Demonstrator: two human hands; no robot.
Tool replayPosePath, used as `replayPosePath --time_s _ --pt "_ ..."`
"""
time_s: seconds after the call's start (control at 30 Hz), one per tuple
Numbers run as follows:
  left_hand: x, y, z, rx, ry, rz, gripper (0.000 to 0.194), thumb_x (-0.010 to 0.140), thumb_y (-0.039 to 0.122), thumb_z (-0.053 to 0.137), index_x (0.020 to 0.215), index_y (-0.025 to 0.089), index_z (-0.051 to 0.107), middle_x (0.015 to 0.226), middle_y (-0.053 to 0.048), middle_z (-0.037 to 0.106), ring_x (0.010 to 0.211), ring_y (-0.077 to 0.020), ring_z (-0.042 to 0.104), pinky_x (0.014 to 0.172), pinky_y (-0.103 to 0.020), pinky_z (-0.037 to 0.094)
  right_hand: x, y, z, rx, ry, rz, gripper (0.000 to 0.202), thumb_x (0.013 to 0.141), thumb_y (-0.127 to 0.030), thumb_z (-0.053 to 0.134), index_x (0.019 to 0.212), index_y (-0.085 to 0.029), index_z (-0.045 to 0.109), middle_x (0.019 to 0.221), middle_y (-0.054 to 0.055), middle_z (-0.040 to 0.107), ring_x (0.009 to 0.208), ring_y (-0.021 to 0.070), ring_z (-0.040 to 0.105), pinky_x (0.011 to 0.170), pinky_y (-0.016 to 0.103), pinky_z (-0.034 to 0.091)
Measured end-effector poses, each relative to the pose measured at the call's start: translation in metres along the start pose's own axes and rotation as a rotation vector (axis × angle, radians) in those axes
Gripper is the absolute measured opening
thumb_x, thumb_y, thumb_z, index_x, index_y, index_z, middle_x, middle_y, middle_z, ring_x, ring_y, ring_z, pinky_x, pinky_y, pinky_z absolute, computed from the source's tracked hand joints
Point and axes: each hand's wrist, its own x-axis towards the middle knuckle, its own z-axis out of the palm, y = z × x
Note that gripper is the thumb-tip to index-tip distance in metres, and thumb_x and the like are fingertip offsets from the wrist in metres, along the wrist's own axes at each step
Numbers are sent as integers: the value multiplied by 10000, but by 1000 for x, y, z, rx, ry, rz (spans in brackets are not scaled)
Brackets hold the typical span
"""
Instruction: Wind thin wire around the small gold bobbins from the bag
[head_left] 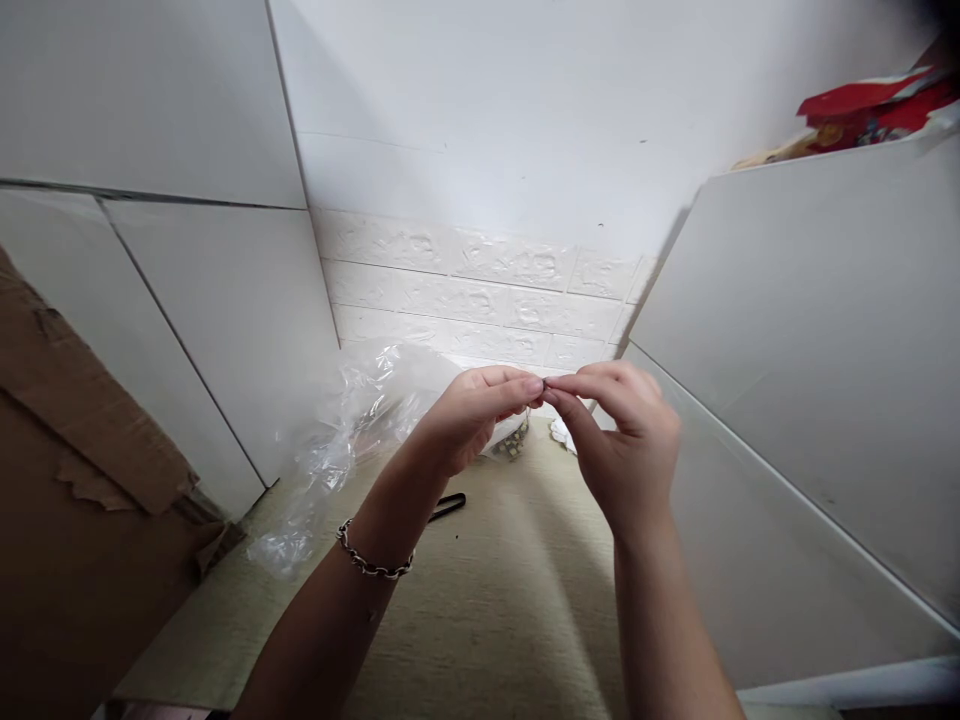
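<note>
The left hand (480,408) and right hand (628,432) pinch a tiny dark object (545,385) between their fingertips, above the pale green tabletop (517,600). Uneven fingertip pressure could eject it toward the crumpled clear plastic bag (375,400).

The pale greenish-beige counter (517,600) bears a crumpled, clear plastic bag (326,450). Right of this bag lie a narrow black loop-ended item (450,506), a tiny dark speck (457,537), small dark-and-yellowish pieces (513,441) and, farthest, a partly hidden white item (561,434).
</note>
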Motion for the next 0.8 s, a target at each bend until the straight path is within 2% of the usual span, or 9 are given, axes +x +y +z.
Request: replayPosePath --time_s 0.17,0.27,0.37,0.5,0.63,0.8 --pt "-1 1 -3 27 -18 6 143 698 316 614 692 177 645 666 -5 594 666 -98 500 653 -244 384 0 1 0 27 -11 6 53 738 -264 590 707 -263 634 679 -29 588 675 112 526 737 322 375" --pt "-2 1 -2 77 56 53 147 660 311 653 724 179 651 715 -21 629 709 -121 543 688 -270 414 2 2 -2 125 -70 48 48 737 -273 588 737 -263 635 706 -25 592 698 115 536 733 315 386" --pt "-3 0 3 291 259 226 182 623 304 684 762 190 652 757 -20 640 722 -134 546 690 -285 419 4 4 -6 291 -127 163 94 758 -298 555 752 -245 632 730 -16 595 725 118 541 694 284 401" --pt "-4 -3 11 815 464 576 137 664 314 653 754 211 644 742 -6 649 705 -139 541 723 -315 376 4 5 -8 456 -80 395 211 786 -358 492 698 -205 608 670 -21 583 663 103 529 611 244 396" --pt "-3 -8 12 1227 578 810 58 720 290 600 758 255 626 744 9 662 738 -162 560 825 -385 267 4 5 -7 444 -93 482 289 777 -402 476 649 -179 608 580 -22 548 600 105 508 578 246 381" --pt "-3 -14 9 1422 622 918 56 739 276 579 785 286 608 720 31 654 708 -157 538 855 -398 180 5 2 -7 341 -192 559 326 742 -440 496 589 -171 601 530 -19 521 561 107 484 520 237 352"
